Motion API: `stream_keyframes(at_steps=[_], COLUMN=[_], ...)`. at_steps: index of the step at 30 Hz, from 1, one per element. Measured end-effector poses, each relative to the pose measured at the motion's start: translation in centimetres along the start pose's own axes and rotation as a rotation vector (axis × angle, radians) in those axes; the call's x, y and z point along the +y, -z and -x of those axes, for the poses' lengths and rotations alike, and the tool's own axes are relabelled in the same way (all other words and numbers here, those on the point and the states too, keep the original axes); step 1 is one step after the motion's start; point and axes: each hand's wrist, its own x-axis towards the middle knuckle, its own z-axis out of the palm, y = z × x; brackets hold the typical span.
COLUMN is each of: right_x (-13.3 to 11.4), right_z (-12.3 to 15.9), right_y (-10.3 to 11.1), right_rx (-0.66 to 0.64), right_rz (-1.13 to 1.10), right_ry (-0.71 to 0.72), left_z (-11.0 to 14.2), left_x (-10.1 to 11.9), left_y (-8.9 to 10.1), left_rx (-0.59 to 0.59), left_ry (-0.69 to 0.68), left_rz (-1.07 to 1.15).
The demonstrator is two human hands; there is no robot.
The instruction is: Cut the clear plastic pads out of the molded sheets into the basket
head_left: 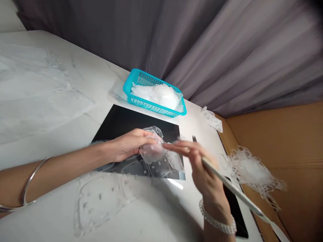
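My left hand (pixel 133 143) reaches in from the left with its fingers closed on a thin translucent plastic piece (pixel 152 149), held above a black mat (pixel 126 116). My right hand (pixel 202 161) is smeared by motion. Its fingertips meet the right edge of that piece, though whether they pinch it I cannot tell. A long, slender pale tool (pixel 234 190) lies tucked in the right hand and slants down to the lower right; its kind does not show. More clear moulded film (pixel 156 168) lies on the mat below the hands.
Behind the mat stands a turquoise basket (pixel 156 107) with white translucent pieces. A clear moulded sheet (pixel 101 201) lies in front, plastic film (pixel 37 87) at left. Offcuts (pixel 252 171) hang by a cardboard wall (pixel 285 134) at right. Dark pointed tips (pixel 194 138) show beside the mat.
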Motion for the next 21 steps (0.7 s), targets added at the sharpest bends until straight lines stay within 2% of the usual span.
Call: stream_keyframes(at_steps=[2,3,6,9,14,18,21], right_x=[0.8,1.3,2.3,2.3,1.5,1.6,1.8], right_z=[-0.7,-1.1,-2.0,-2.1,-2.0,-1.9,-1.7], right_y=[0.4,0.4,-0.2,-1.3,-1.9,-1.5,-1.2], right_rx=[0.162,0.182,0.098,0.019,0.012,-0.028,-0.011], right_rz=[0.065,0.096,0.149,0.072,-0.108,-0.152,-0.135], right_ry=[-0.092,-0.143,-0.265,-0.319,-0.374,-0.346,-0.29], left_z=[0.2,0.2,0.3,0.3,0.6,1.1,1.4], left_x=[-0.2,-0.3,-0.4,-0.6,-0.5,0.1,0.7], left_y=[0.0,-0.1,-0.6,-0.9,-1.5,-2.0,-2.2], left_rx=[0.019,0.02,0.051,0.102,0.172,0.224,0.223], left_ry=[-0.039,-0.038,-0.037,-0.08,-0.171,-0.197,-0.191], left_rz=[-0.112,-0.144,-0.204,-0.297,-0.382,-0.405,-0.376])
